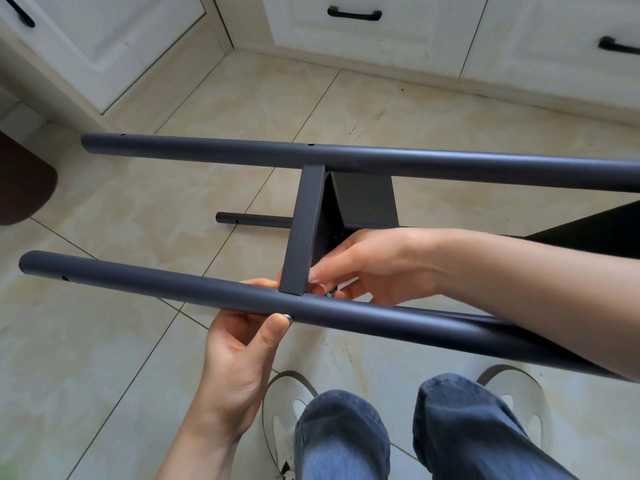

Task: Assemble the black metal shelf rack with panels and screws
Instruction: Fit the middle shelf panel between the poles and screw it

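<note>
So we've got the black metal shelf rack (346, 161) held up off the beige tiled floor (104, 341), lying sideways in front of us. Two long round dark tubes run left to right: the far tube (207, 148) and the near tube (173, 289), joined by a flat black metal crossbar (304, 230). Our left hand (239, 358) comes up from below and grips the near tube, thumb pressed on its front beside a small silver screw head (288, 318), fingers curled round the back. Our right hand (367, 268) reaches in from the right and pinches something small and metallic at the crossbar's near end, right where it meets the tube; can't make out exactly what. A third shorter tube (252, 220) sits lower, behind the crossbar. White cabinets with black handles (354, 13) line the back.
</note>
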Demonstrator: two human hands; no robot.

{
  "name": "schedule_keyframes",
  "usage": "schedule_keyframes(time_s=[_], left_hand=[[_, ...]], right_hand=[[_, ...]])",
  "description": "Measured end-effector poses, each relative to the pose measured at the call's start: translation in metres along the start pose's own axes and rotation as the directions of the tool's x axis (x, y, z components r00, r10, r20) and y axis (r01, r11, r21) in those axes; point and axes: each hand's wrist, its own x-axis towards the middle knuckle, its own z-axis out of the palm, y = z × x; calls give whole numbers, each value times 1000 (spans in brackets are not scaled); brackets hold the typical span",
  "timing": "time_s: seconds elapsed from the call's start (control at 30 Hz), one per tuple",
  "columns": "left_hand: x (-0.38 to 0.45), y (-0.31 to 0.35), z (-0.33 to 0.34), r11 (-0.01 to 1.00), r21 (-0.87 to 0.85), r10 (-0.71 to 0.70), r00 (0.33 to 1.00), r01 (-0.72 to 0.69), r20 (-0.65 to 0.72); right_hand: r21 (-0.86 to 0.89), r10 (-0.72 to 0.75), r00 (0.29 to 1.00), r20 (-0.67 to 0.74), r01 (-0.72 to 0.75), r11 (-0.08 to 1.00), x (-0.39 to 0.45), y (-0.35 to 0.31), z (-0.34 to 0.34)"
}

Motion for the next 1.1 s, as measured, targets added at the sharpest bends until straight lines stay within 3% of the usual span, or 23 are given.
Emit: schedule_keyframes(time_s=[0.3, 0.5, 0.7, 1.1], left_hand=[[1, -1, -2, 1000, 6, -5, 1000, 5, 5], [1, -1, 0, 1000, 18, 1, 1000, -1, 19], [0, -2, -1, 1000, -13, -21, 999, 21, -36], [0, -5, -4, 1000, -12, -21, 999, 21, -33]], right_hand=[[12, -47, 999, -13, 47, 999, 6, 1, 5], [-5, 15, 1000, 9, -15, 1000, 1, 2, -3], [33, -25, 1000, 0, 25, 999, 8, 3, 6], [-110, -33, 998, -56, 27, 994, 8, 1, 7]])
